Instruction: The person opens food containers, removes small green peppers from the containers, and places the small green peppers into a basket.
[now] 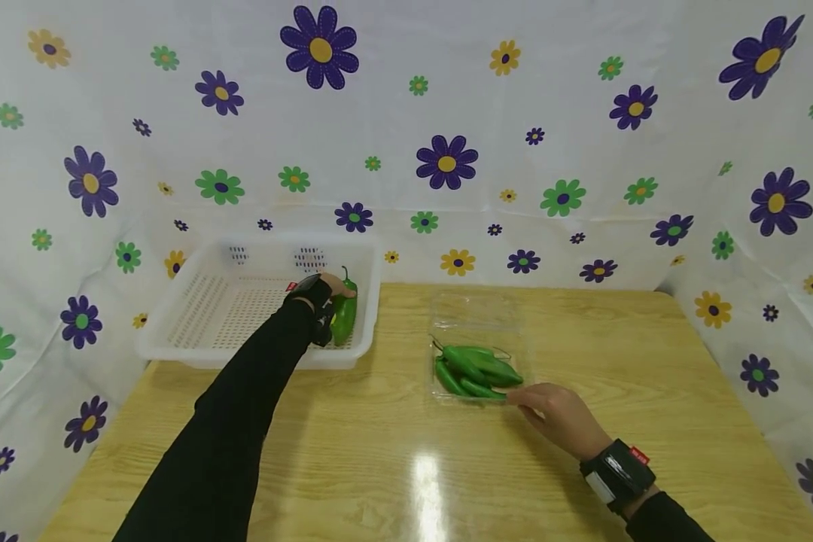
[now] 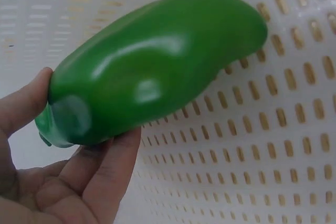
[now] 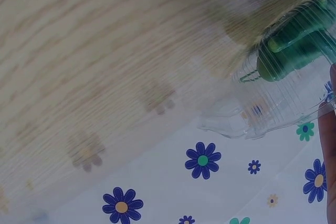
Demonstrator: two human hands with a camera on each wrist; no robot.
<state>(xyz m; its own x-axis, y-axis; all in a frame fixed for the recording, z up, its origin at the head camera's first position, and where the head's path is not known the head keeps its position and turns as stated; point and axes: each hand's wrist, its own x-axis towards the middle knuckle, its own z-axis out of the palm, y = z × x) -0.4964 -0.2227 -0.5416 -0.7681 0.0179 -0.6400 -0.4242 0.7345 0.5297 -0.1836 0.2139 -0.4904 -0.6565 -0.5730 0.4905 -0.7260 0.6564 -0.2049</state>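
Observation:
My left hand is inside the white plastic basket at the left, gripping a large green pepper near its stem end. In the left wrist view the thumb and fingers lie on opposite sides of the pepper, close to the slotted basket wall. On the table stands a clear plastic clamshell box with its lid tipped back. Several green peppers lie in it. My right hand pinches the box's near right corner; the right wrist view shows only part of its fingers.
The wooden table carries both basket and box, with a gap of bare wood between them. White flowered cloth hangs behind the table and at both sides. The basket's raised wall stands between the left hand and the box.

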